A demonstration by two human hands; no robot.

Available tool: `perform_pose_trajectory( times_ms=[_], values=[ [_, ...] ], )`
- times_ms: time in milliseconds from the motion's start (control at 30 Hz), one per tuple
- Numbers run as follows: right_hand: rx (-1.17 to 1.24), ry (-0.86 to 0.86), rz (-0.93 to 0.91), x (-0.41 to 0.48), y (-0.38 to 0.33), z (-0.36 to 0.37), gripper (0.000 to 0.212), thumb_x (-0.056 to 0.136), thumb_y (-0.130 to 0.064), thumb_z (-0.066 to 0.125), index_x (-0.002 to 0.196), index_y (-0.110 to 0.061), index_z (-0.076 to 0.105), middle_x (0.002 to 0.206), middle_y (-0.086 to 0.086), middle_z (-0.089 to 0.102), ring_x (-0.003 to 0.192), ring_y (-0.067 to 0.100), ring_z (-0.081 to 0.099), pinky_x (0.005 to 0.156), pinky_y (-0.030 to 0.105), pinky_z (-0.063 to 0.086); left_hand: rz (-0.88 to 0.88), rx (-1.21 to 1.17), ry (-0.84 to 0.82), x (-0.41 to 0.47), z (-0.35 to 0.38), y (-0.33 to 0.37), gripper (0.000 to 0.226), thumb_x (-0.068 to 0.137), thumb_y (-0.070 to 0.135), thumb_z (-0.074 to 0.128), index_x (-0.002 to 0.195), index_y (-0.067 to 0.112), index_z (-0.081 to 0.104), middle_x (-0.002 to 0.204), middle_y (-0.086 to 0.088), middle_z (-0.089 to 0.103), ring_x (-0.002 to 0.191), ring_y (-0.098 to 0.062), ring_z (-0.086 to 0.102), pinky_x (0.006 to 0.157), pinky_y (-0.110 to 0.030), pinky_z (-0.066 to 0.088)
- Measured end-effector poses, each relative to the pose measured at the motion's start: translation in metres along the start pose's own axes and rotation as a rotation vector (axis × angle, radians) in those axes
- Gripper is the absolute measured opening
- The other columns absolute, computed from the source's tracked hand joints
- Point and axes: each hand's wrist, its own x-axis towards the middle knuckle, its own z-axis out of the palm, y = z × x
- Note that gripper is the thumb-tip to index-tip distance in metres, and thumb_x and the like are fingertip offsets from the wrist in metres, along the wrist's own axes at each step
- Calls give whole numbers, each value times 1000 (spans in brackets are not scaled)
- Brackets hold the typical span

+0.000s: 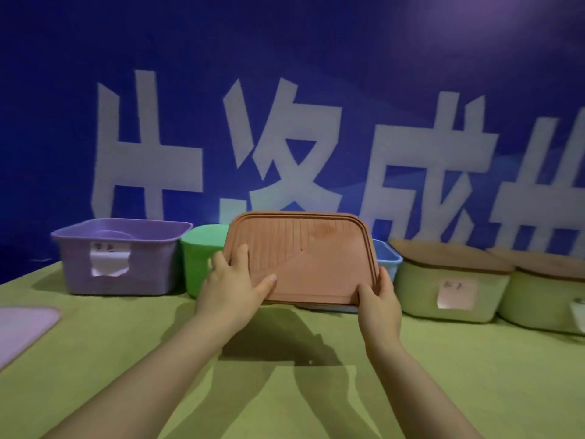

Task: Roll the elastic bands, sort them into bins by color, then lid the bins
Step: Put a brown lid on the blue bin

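left hand, right hand on tilted lid, long axis left-right

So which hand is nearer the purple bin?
Left. The left hand holds the brown lid, just right of the purple bin; the right hand grips the lid's opposite corner, farther away.

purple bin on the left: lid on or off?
Off. The purple bin shows a bare rim and inner wall, nothing on top. A pale purple lid lies flat on the table, apart from it.
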Motion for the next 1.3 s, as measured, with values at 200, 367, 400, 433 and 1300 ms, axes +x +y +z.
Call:
perform_pose_trajectory(
  times_ms=[200,367,400,433,1300],
  values=[
    [-52,36,40,62,27,-63,53,88,-18,44,140,-24,36,128,3,56,110,23,55,93,45,48,143,-10,-73,24,39,81,90,76,71,49,143,27,8,138,-12,26,115,-28,48,88,-37,47],
    [-89,92,31,107,32,-92,51,91,-18,49,138,-18,32,129,6,53,111,24,52,92,39,46,224,16,-134,44,60,113,102,67,78,52,144,28,6,142,-14,23,120,-31,45,90,-38,47],
    [-104,91,34,114,32,-95,50,91,-18,49,137,-17,32,127,7,54,106,23,53,90,38,46,229,22,-143,48,65,115,104,66,78,53,144,28,6,143,-14,24,121,-31,44,92,-39,46],
    [-119,87,37,122,33,-97,49,91,-19,49,137,-17,32,126,7,55,102,21,54,87,37,48,232,30,-145,53,68,117,106,64,79,54,144,29,5,143,-14,24,123,-31,43,94,-40,44],
    [-808,-136,-28,194,35,-55,48,93,-51,39,122,-15,53,114,6,62,101,25,58,82,35,48,236,233,-146,126,115,90,85,71,84,17,128,26,44,117,-2,55,110,-25,44,87,-37,45]
  ],
)
